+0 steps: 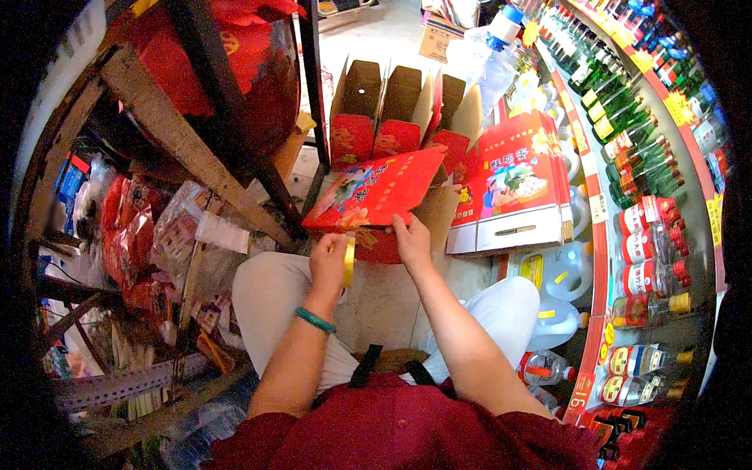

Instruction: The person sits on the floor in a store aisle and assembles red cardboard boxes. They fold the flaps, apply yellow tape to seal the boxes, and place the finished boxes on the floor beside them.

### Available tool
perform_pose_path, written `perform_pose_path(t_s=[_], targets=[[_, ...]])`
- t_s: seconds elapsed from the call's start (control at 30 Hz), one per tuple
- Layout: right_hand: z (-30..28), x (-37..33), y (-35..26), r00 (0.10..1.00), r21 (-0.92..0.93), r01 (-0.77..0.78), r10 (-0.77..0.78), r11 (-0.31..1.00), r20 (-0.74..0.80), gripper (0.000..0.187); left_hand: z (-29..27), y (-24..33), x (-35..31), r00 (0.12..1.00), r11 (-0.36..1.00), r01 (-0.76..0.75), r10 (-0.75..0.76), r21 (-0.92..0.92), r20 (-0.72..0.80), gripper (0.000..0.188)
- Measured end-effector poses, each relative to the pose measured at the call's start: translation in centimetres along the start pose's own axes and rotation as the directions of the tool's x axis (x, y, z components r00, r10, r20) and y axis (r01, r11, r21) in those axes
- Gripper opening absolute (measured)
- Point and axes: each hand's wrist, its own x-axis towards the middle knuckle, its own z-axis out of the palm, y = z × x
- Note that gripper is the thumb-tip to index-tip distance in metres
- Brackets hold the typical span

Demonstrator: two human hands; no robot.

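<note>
A red printed cardboard box (384, 188) lies tilted in front of me, its near edge toward my knees. My right hand (410, 238) grips that edge, thumb on top. Just left of it, my left hand (327, 257) is closed, with a roll of yellow tape (348, 263) in it, seen edge-on. The left fingertips are close to the box's near edge; whether they touch it I cannot tell. Behind this box stand several opened red boxes (401, 102) with brown insides. To the right lies a stack of flattened red and white boxes (513, 184).
Along the right runs a shelf (599, 258) with bottles and large clear jugs (560, 270). On the left, a rusty metal frame (188, 157) holds plastic bags (129, 227) close to my left knee. A brown carton (440, 39) stands farther back.
</note>
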Motion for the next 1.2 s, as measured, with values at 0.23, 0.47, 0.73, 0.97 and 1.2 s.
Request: perform_pose_path(t_s=[0.23, 0.47, 0.73, 0.97, 1.2], targets=[[3.9, -0.9, -5.8, 0.951, -0.47, 0.301, -0.225, 0.83, 0.211, 0.026, -0.7, 2.3, -1.5, 0.995, 0.968, 0.09, -0.095, -0.234, -0.009, 0.016], [6.4, -0.6, -3.3, 0.859, -0.44, 0.456, -0.253, 0.774, 0.444, 0.028, -2.3, 2.8, -1.2, 0.997, 0.983, 0.054, -0.062, -0.175, -0.041, 0.016], [1.6, 0.5, -8.2, 0.76, -0.528, 0.536, -0.649, 0.659, -0.038, 0.045, -3.2, 0.7, -0.8, 0.998, 0.997, 0.066, -0.066, -0.035, 0.001, 0.021], [1.1, 4.6, -1.1, 0.972, -0.424, 0.109, -0.007, 0.899, 0.236, 0.034, -0.9, -0.9, -1.3, 0.981, 0.963, -0.094, 0.046, 0.252, 0.19, 0.022], [5.3, 3.9, -1.6, 0.992, -0.333, 0.105, -0.076, 0.937, 0.1, 0.026, 0.2, -0.6, -2.2, 0.959, 0.928, -0.074, -0.035, 0.365, 0.282, 0.024]])
